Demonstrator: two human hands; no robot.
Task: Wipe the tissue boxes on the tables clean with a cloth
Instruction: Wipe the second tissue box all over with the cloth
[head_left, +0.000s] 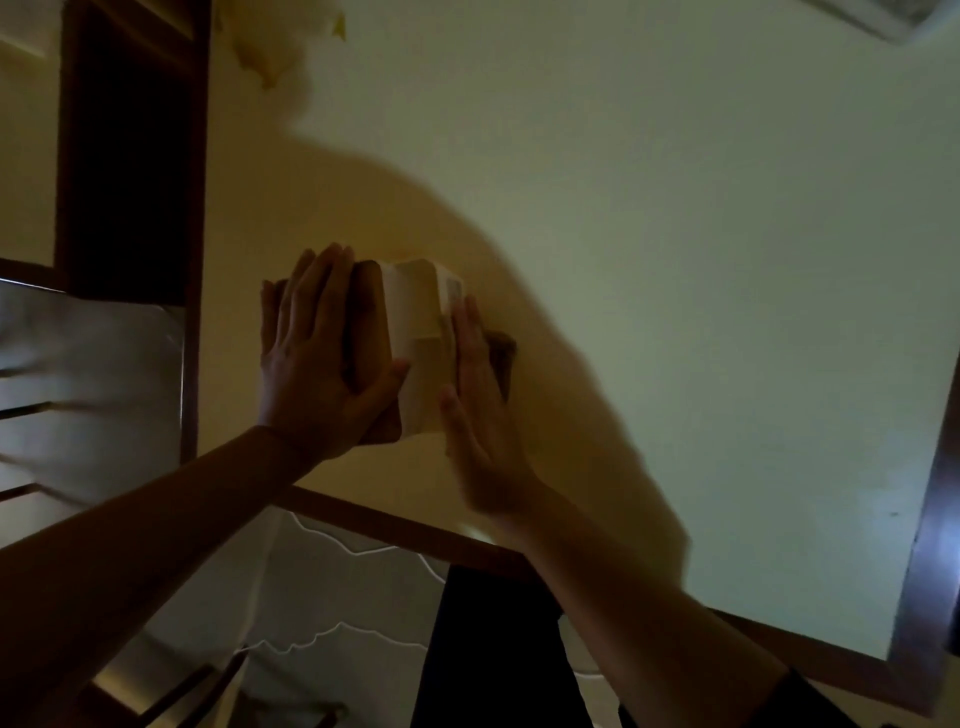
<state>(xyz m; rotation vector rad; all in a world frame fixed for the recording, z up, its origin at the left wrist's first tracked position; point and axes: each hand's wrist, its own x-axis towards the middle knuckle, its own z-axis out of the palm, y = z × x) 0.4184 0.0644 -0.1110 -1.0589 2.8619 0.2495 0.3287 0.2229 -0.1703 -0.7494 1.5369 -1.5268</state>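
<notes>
Head view, dim and yellowish: the tissue box (415, 332) sits on the pale worktop (675, 260), near its left edge and a little in from the near edge, one light face turned up and a darker face turned left. The left hand (317, 353) lies flat against that darker side, fingers straight and spread, thumb reaching across the near corner; it presses rather than clasps. The right hand (478, 395) is flat too, fingers straight and together along the box's right side, so neither grip is closed round anything. A dark patch (501, 353) peeks out just beyond the right fingers; it may be the cloth pinned under that hand, but in this light I cannot tell it from shadow. Beyond the worktop's dark wooden rim (395, 525), a chair back (124, 156) stands to the left and grey floor tiles (322, 597) show below.

The box looks held only by two open palms squeezing inward. If one palm slides for the wipe while the other eases off, the light box could skid or tip, and it sits near enough to the left edge to go over. Pressing too hard could dent the card sides.
</notes>
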